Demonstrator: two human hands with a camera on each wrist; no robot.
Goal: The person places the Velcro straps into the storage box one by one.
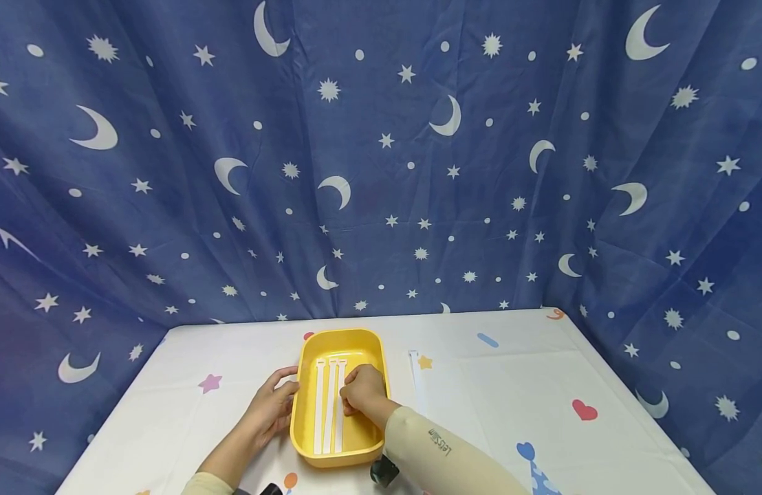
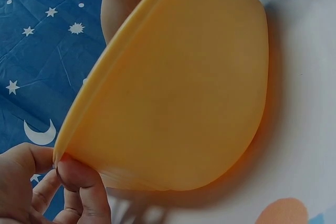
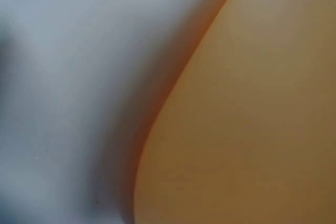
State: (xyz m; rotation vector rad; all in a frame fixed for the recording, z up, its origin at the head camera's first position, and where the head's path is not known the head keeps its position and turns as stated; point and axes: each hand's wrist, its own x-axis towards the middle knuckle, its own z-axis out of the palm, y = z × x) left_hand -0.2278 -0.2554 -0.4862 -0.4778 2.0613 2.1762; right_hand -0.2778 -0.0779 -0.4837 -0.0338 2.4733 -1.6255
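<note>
A yellow tray [image 1: 340, 462] with a raised rim stands on the table. My left hand [image 1: 271, 407] is at its left side, and in the left wrist view the thumb and fingers [image 2: 81, 174] pinch the rim. Inside lie three white straps with slotted heads, side by side: a left strap [image 1: 319, 405], a middle strap [image 1: 331, 405] and a right strap [image 1: 340, 430]. My right hand [image 1: 364, 392] reaches over the tray's right wall with curled fingers at the right strap, which it seems to pinch. The right wrist view shows only the tray's outer wall [image 3: 236, 129].
Another white strap [image 1: 415, 375] lies on the tablecloth right of the tray, partly behind the right forearm. A white cloth with coloured prints [image 1: 511, 385] covers the table. A blue curtain [image 1: 381, 172] with moons and stars hangs behind and at both sides.
</note>
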